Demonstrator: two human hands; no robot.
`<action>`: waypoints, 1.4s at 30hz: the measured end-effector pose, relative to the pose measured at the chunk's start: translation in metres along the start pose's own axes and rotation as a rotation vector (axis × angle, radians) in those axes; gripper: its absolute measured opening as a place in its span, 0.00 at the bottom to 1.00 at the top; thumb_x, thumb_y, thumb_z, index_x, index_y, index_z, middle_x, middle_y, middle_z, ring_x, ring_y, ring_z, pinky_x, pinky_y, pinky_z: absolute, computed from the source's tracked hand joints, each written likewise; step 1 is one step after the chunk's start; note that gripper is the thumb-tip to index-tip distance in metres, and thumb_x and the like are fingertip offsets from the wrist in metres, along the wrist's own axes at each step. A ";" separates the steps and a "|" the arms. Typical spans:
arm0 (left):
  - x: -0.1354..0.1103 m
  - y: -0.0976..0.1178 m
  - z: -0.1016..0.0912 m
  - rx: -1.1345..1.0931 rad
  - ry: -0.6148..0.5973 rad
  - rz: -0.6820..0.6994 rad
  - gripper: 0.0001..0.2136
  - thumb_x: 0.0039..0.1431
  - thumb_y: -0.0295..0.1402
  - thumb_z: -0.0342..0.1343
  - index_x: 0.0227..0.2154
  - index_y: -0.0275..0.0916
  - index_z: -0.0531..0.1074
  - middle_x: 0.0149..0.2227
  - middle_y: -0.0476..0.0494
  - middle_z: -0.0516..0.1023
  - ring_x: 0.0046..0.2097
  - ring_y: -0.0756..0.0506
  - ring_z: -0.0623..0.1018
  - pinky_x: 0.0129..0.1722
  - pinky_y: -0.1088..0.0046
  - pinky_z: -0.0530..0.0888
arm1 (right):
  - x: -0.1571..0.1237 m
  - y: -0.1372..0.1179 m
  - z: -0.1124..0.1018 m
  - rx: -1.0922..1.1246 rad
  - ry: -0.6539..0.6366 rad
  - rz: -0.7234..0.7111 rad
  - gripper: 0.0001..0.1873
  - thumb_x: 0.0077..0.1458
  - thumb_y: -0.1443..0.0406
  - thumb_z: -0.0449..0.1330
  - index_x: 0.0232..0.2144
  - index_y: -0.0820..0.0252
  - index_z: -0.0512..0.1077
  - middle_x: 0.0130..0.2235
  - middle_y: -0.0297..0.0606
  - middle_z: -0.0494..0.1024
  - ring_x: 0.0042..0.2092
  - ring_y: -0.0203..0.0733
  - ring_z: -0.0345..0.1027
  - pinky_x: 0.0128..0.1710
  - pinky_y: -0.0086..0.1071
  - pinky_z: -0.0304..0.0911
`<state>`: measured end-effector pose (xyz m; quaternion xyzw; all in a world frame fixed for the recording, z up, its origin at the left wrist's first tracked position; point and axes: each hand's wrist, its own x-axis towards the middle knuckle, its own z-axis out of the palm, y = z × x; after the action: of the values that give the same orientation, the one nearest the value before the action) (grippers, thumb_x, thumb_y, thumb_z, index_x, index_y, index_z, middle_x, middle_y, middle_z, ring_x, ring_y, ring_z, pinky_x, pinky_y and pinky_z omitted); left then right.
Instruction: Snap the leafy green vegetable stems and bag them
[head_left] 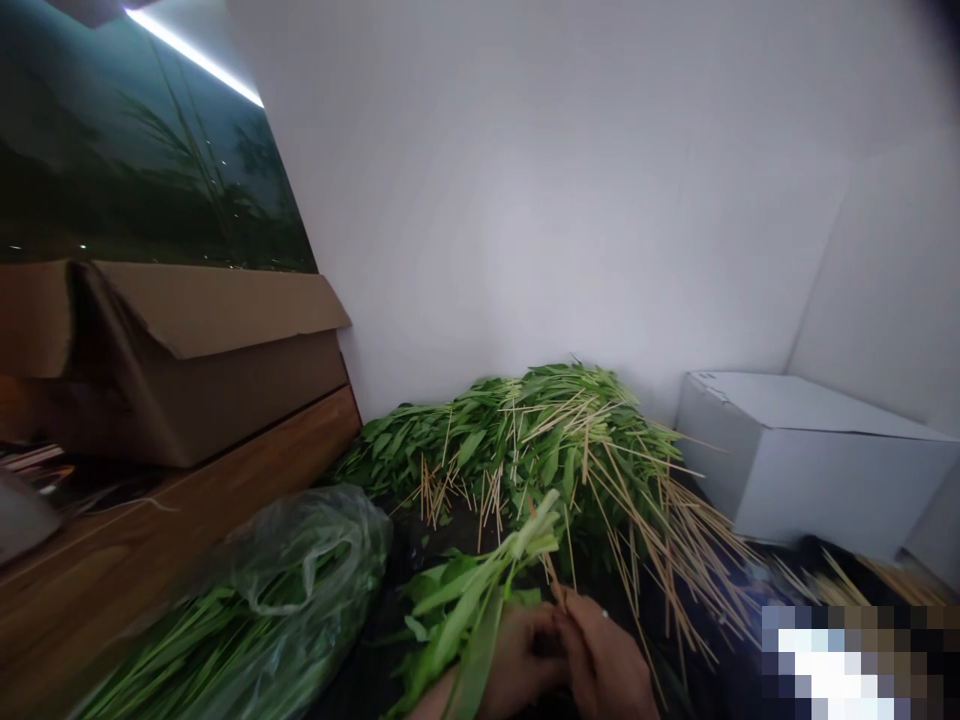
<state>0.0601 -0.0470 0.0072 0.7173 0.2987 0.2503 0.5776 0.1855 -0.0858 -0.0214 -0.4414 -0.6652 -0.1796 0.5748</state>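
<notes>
Both of my hands meet at the bottom centre of the view. My left hand point(517, 665) is closed round a small bunch of green leafy stems point(469, 590) that leans up and to the right. My right hand point(607, 660) pinches a thin wooden skewer point(553, 590) pressed against that bunch. Just beyond them lies a big heap of leafy greens threaded on skewers point(555, 440), piled against the white wall.
A clear plastic bag of loose greens point(277, 590) lies at the lower left. A wooden shelf edge point(187, 520) carries a cardboard box point(195, 370). A white box point(810, 450) stands at the right, with loose skewers point(847, 575) in front of it.
</notes>
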 end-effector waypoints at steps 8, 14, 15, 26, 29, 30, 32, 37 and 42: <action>-0.013 0.011 -0.010 0.145 0.168 0.117 0.08 0.56 0.36 0.56 0.31 0.41 0.80 0.31 0.47 0.80 0.37 0.44 0.76 0.40 0.74 0.69 | -0.003 -0.003 0.001 0.061 0.003 0.140 0.15 0.64 0.61 0.48 0.49 0.57 0.68 0.40 0.43 0.80 0.40 0.44 0.77 0.37 0.33 0.74; -0.014 0.012 -0.048 0.152 0.688 0.226 0.09 0.56 0.39 0.57 0.32 0.40 0.78 0.32 0.44 0.78 0.36 0.44 0.75 0.39 0.73 0.70 | 0.000 0.001 0.004 0.098 -0.023 0.095 0.16 0.64 0.65 0.48 0.52 0.58 0.66 0.39 0.44 0.79 0.40 0.42 0.75 0.36 0.32 0.72; -0.012 0.013 -0.056 0.142 0.767 0.231 0.10 0.56 0.40 0.57 0.33 0.40 0.78 0.32 0.44 0.78 0.36 0.44 0.75 0.38 0.73 0.69 | 0.001 0.001 0.005 0.103 -0.030 0.076 0.16 0.64 0.65 0.48 0.52 0.58 0.65 0.39 0.43 0.79 0.39 0.41 0.75 0.36 0.32 0.72; 0.052 0.008 -0.131 0.024 0.851 0.183 0.23 0.50 0.45 0.59 0.42 0.30 0.78 0.22 0.48 0.74 0.24 0.51 0.67 0.23 0.77 0.59 | 0.005 0.004 0.011 0.069 -0.052 -0.188 0.18 0.62 0.69 0.50 0.55 0.62 0.63 0.35 0.41 0.80 0.33 0.39 0.75 0.32 0.29 0.71; 0.073 0.003 -0.137 0.024 0.808 0.178 0.23 0.50 0.44 0.59 0.42 0.30 0.78 0.23 0.47 0.75 0.24 0.50 0.69 0.24 0.77 0.61 | 0.009 0.003 0.010 0.035 -0.061 -0.214 0.18 0.62 0.69 0.50 0.54 0.63 0.64 0.31 0.40 0.80 0.29 0.38 0.74 0.28 0.28 0.70; 0.081 0.001 -0.139 0.027 0.794 0.176 0.22 0.49 0.44 0.59 0.41 0.30 0.78 0.22 0.47 0.75 0.24 0.50 0.69 0.25 0.76 0.62 | 0.010 0.003 0.009 0.023 -0.063 -0.227 0.18 0.62 0.69 0.50 0.54 0.64 0.64 0.30 0.39 0.80 0.29 0.38 0.74 0.28 0.28 0.70; 0.095 -0.002 -0.140 0.032 0.767 0.167 0.21 0.49 0.43 0.60 0.40 0.30 0.79 0.22 0.47 0.76 0.25 0.49 0.71 0.26 0.76 0.64 | 0.011 0.002 0.010 0.009 -0.058 -0.255 0.17 0.62 0.69 0.50 0.53 0.65 0.65 0.29 0.39 0.79 0.28 0.37 0.73 0.26 0.27 0.69; 0.131 -0.014 -0.143 0.052 0.697 0.132 0.15 0.49 0.39 0.61 0.34 0.31 0.80 0.23 0.45 0.79 0.27 0.48 0.75 0.29 0.73 0.70 | 0.007 0.004 0.017 -0.029 0.007 -0.264 0.15 0.62 0.69 0.51 0.50 0.68 0.68 0.29 0.39 0.79 0.28 0.36 0.73 0.28 0.27 0.68; 0.154 -0.025 -0.149 0.121 0.695 0.112 0.10 0.47 0.34 0.64 0.31 0.33 0.80 0.29 0.40 0.82 0.30 0.44 0.79 0.33 0.70 0.74 | 0.011 0.002 0.012 -0.068 -0.018 -0.281 0.15 0.63 0.69 0.50 0.50 0.66 0.67 0.30 0.39 0.79 0.29 0.36 0.73 0.28 0.27 0.68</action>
<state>0.0586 0.1682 0.0157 0.6374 0.4519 0.4923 0.3836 0.1803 -0.0712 -0.0153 -0.3647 -0.7193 -0.2767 0.5226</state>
